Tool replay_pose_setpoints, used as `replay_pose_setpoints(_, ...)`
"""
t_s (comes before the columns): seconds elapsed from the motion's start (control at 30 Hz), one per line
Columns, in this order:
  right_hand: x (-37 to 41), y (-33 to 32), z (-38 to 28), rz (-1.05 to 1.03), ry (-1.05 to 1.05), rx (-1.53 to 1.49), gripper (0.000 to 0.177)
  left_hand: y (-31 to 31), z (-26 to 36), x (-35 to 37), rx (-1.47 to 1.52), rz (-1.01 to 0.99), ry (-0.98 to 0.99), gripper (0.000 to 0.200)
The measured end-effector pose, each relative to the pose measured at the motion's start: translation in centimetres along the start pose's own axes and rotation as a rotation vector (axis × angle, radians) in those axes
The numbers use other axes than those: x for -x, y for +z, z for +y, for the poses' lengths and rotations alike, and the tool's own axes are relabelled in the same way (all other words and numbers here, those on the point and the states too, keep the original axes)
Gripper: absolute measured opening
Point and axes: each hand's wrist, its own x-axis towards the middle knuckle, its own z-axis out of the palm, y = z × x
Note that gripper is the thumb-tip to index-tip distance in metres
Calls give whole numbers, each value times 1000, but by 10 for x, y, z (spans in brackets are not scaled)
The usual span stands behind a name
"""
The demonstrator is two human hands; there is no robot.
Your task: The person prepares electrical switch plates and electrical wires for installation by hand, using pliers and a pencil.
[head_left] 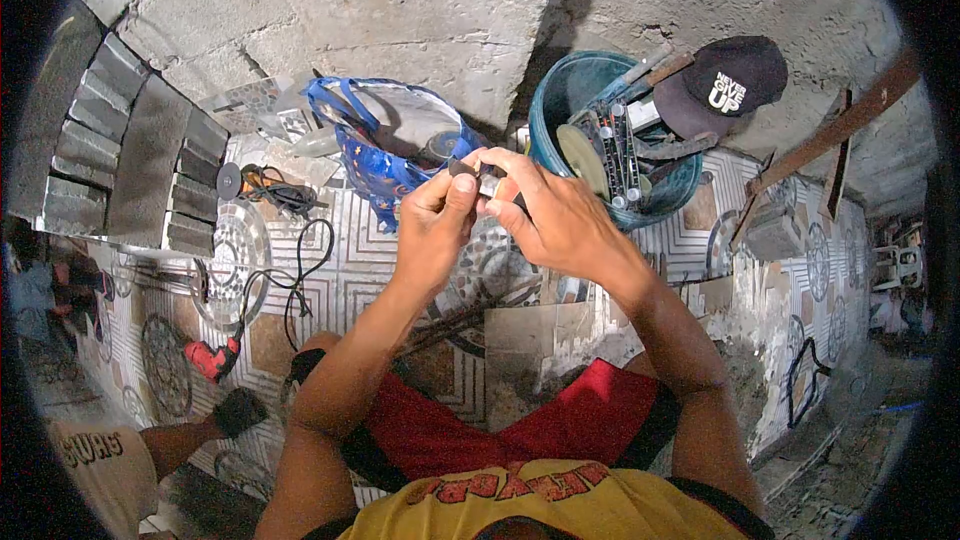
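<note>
My left hand (437, 223) is closed, its thumb and fingers pinching a small dark piece (462, 168). Close against it, my right hand (545, 212) is closed round a small pale and dark object (490, 183), too small to name. The two hands meet in front of my chest, above the patterned floor. Just behind my left hand stands an open blue bag (375, 162) with a round disc inside. Behind my right hand is a green bucket (548, 110) holding tools and long tubes.
A black cap (735, 80) hangs over the bucket's rim. Grey blocks (95, 145) stand at the left. A power tool (262, 188) with a cord and a red item (212, 360) lie on the floor. A rusty bar (840, 125) leans at right. Another person's shirt (100, 465) shows lower left.
</note>
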Motion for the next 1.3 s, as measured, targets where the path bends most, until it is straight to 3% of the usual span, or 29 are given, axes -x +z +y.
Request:
replay_pose_setpoints(0.13,-3,8,9,133,-132,112,37,-1,4,-2,-96,59,-47,35)
replay_pose_setpoints(0.23,-4,3,10,34,-47,-12,40,-2,2,-3,-67,34,-37,33)
replay_pose_setpoints(0.3,-2,-1,9,167,-3,-122,42,6,5,0,87,37,-46,36)
replay_pose_setpoints(0.43,-2,-8,10,115,-10,19,45,2,6,-2,100,-13,-27,35)
replay_pose_setpoints(0.5,-2,-4,4,49,-10,17,45,-6,4,-2,51,-131,-48,48)
replay_pose_setpoints(0.63,1,0,1,-25,-14,41,45,-3,4,-1,78,-125,-38,51)
replay_pose_setpoints(0.8,1,0,1,-78,25,53,45,-1,2,1,86,-63,-55,39)
replay_pose_setpoints(0.87,0,5,6,19,-92,126,44,-5,-1,1,45,-39,-58,37)
replay_pose_setpoints(1.0,-1,5,11,55,-132,130,42,2,3,1,-13,8,-40,37)
replay_pose_setpoints(1.1,1,-2,0,-77,33,49,39,12,10,2,25,51,-30,37)
replay_pose_setpoints(1.3,-2,8,13,26,-96,139,40,-4,-2,-2,-115,14,-14,35)
